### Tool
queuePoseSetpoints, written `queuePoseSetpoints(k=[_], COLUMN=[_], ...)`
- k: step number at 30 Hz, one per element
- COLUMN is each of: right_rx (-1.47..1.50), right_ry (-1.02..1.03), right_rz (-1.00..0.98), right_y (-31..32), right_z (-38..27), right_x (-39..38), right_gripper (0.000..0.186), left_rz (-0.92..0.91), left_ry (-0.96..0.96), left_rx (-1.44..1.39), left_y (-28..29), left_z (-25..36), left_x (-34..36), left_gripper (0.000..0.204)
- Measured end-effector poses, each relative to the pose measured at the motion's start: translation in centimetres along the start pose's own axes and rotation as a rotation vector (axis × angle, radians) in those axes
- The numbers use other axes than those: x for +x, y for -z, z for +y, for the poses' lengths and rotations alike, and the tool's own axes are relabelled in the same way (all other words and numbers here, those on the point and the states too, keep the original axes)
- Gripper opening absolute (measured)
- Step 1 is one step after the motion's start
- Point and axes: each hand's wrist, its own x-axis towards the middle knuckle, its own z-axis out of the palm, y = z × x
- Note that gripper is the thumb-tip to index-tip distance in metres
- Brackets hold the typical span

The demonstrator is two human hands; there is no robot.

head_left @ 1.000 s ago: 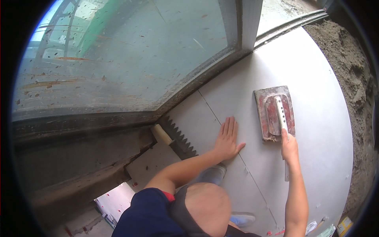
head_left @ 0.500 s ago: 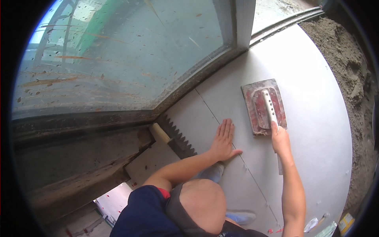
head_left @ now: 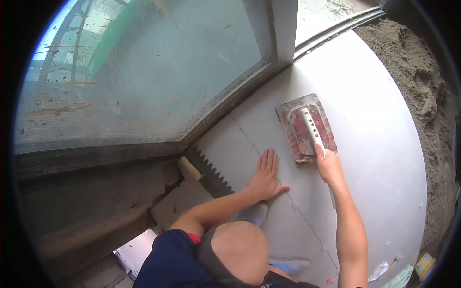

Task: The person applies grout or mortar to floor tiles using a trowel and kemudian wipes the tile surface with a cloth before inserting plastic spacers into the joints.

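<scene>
Float (head_left: pixel 298 130) — underside hidden; right hand (head_left: pixel 330 166) overlaps handle (head_left: pixel 310 125)

The float (head_left: pixel 307 128) was on the tiles (head_left: pixel 374 158); the notched trowel (head_left: pixel 207 171) was to its left, the window (head_left: pixel 158 81) far left.

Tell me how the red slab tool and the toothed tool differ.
The red slab tool is a broad rectangle; the toothed tool has a jagged edge.
The right hand grips the red slab tool's dotted handle; the toothed tool's plain, pale handle is unheld.
Both are hand tools.
</scene>
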Motion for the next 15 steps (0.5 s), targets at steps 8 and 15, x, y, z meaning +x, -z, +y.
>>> queuePoseSetpoints(k=[8,15], right_rx=[0.303,0.609], right_ry=[-0.203,-0.159], right_rz=[0.089,0.376], right_y=[1.5,14.7], right_z=[5.0,1.4], right_x=[0.4,0.5], right_gripper=[0.061,0.052], left_rz=[0.078,0.176], left_ry=[0.200,0.218], left_rx=[0.160,0.063], left_y=[0.5,1.0], left_z=[-3.8,-6.3], left_x=[10.3,24.4], left_gripper=[0.112,0.106])
